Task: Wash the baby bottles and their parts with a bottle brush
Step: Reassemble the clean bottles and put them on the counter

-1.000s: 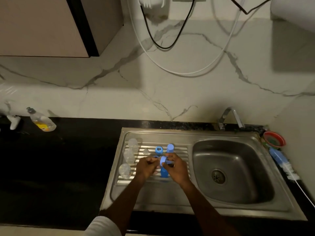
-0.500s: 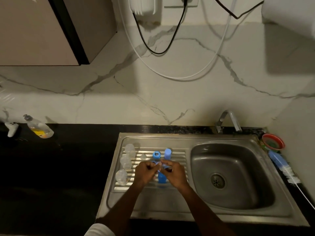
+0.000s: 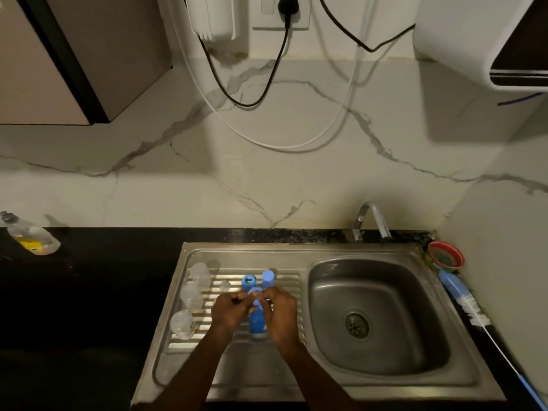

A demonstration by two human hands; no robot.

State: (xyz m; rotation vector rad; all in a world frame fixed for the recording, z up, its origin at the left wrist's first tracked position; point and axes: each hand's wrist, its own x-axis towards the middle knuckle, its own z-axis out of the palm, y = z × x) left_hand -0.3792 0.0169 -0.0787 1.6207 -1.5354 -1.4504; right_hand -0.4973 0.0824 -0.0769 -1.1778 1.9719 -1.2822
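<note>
A: State the pose of the hands.
B: Both forearms reach in from the bottom edge over the ribbed drainboard of the steel sink (image 3: 385,250). The left hand (image 3: 229,311) and right hand (image 3: 280,310) meet fingertip to fingertip, fingers curled, pinching a small pale-blue bottle part (image 3: 257,296) between them.

A: Location of the task items relative to the hands?
B: One blue bottle (image 3: 256,323) lies on the drainboard directly under and between the hands. A blue ring (image 3: 248,281) and a blue cap (image 3: 268,277) stand just beyond the fingertips. The bottle brush (image 3: 462,301) lies well apart, on the black tabletop (image 3: 89,292) right of the basin.

A: Counts?
B: Three clear bottles (image 3: 192,296) in a row left of the hands; one small clear piece (image 3: 224,285) beside them; one soap bottle (image 3: 31,237) far left; one red bowl (image 3: 445,254) by the tap (image 3: 370,221)
</note>
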